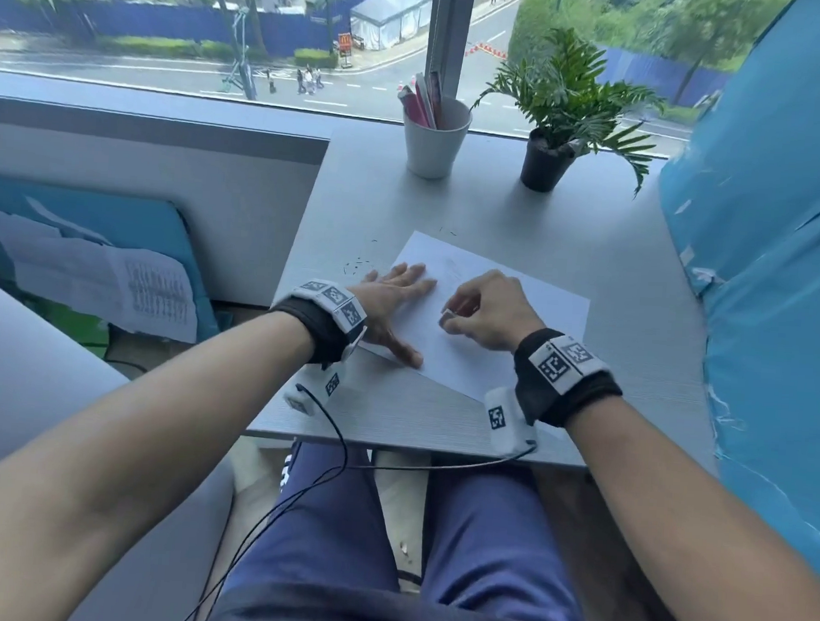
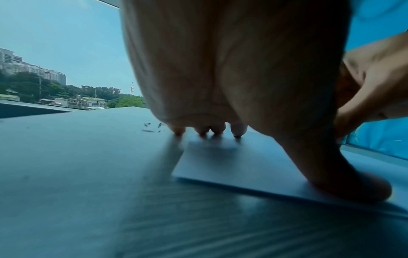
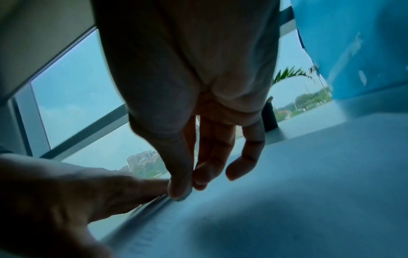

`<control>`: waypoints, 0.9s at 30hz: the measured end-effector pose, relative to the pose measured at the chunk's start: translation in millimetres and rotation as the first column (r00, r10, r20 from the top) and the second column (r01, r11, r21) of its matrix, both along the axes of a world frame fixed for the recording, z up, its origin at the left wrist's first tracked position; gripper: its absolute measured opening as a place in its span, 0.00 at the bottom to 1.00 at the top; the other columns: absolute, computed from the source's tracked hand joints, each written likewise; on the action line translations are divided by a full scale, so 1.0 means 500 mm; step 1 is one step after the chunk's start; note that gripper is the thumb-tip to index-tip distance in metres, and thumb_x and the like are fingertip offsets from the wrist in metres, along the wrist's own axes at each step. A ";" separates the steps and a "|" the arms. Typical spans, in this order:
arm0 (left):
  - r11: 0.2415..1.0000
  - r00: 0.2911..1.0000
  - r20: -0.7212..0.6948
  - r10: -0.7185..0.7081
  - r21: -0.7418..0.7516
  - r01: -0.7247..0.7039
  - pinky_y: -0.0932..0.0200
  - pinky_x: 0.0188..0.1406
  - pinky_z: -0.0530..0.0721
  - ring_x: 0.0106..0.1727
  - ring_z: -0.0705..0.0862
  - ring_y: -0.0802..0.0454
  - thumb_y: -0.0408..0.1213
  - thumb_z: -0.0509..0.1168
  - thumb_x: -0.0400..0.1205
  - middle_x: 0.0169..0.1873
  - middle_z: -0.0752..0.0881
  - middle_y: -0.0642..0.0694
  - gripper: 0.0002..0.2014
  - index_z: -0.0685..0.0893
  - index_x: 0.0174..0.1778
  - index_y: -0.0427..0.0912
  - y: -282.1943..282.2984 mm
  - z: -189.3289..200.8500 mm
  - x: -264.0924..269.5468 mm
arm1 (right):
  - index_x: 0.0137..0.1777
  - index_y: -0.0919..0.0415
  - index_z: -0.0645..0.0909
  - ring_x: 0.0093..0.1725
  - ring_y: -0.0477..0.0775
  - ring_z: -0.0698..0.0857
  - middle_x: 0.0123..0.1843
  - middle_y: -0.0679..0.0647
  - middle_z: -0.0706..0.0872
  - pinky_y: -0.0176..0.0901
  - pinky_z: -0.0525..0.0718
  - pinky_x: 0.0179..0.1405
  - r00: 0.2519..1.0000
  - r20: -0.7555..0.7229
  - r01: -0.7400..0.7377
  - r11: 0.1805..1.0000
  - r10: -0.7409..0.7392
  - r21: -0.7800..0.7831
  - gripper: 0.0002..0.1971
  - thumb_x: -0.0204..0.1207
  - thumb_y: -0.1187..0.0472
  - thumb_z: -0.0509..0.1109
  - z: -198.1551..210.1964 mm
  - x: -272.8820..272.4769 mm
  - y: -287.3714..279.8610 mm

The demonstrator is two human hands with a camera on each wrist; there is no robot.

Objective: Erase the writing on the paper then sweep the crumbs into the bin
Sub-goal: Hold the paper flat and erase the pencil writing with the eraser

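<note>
A white paper (image 1: pixel 532 318) lies slanted on the grey desk (image 1: pixel 632 256). My left hand (image 1: pixel 401 309) lies flat on the paper's left part, fingers straight and thumb spread to the near edge; the left wrist view shows its fingertips (image 2: pixel 200 130) and thumb pressing the paper (image 2: pixel 243 162). My right hand (image 1: pixel 451 313) pinches a small pale eraser (image 1: pixel 447 320) down on the sheet's middle, close to the left hand. In the right wrist view the thumb and fingers (image 3: pixel 187 183) close on the eraser (image 3: pixel 183 197). Dark crumbs (image 1: pixel 358 266) are strewn on the desk left of the paper. No bin shows.
A white cup (image 1: pixel 435 144) with pens and a potted plant (image 1: pixel 549 160) stand at the desk's back edge by the window. A blue-covered bulk (image 1: pixel 761 260) rises along the desk's right side. The desk's left edge drops off beside the crumbs.
</note>
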State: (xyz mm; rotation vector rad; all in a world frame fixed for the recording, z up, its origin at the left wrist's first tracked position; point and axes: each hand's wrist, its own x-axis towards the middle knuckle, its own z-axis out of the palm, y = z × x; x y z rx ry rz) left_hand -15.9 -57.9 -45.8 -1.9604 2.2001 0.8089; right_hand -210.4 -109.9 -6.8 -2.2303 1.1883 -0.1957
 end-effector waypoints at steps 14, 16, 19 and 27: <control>0.999 0.997 0.077 -0.011 0.039 0.008 0.31 0.80 0.28 0.84 0.27 0.53 0.78 0.73 0.55 0.84 0.28 0.55 0.73 0.32 0.86 0.58 0.005 -0.009 0.002 | 0.42 0.57 0.93 0.39 0.47 0.88 0.38 0.50 0.92 0.38 0.85 0.43 0.965 -0.127 -0.232 0.973 0.229 -0.004 0.05 0.68 0.59 0.76 -0.006 0.033 0.029; 0.999 0.998 0.067 -0.011 0.048 0.008 0.31 0.80 0.28 0.84 0.27 0.52 0.78 0.73 0.56 0.84 0.28 0.55 0.73 0.33 0.86 0.58 0.005 -0.005 0.000 | 0.42 0.58 0.93 0.40 0.46 0.86 0.40 0.50 0.92 0.34 0.81 0.43 0.994 -0.074 -0.089 0.994 0.084 -0.060 0.06 0.68 0.58 0.77 -0.001 0.025 -0.008; 0.998 0.998 0.068 -0.008 0.066 0.004 0.31 0.80 0.28 0.84 0.26 0.52 0.78 0.73 0.56 0.84 0.28 0.55 0.73 0.32 0.86 0.57 0.007 -0.002 0.001 | 0.41 0.58 0.93 0.39 0.48 0.89 0.37 0.50 0.92 0.38 0.86 0.43 0.983 -0.078 -0.169 0.984 0.165 -0.048 0.05 0.68 0.59 0.77 -0.006 0.030 0.006; 0.998 0.998 0.066 -0.005 0.061 0.001 0.32 0.80 0.28 0.84 0.26 0.53 0.77 0.73 0.57 0.84 0.28 0.55 0.72 0.33 0.86 0.58 0.010 -0.001 -0.002 | 0.39 0.59 0.92 0.39 0.48 0.89 0.36 0.51 0.92 0.40 0.87 0.46 0.990 -0.041 -0.139 0.989 0.137 -0.053 0.05 0.67 0.59 0.76 -0.010 0.020 0.007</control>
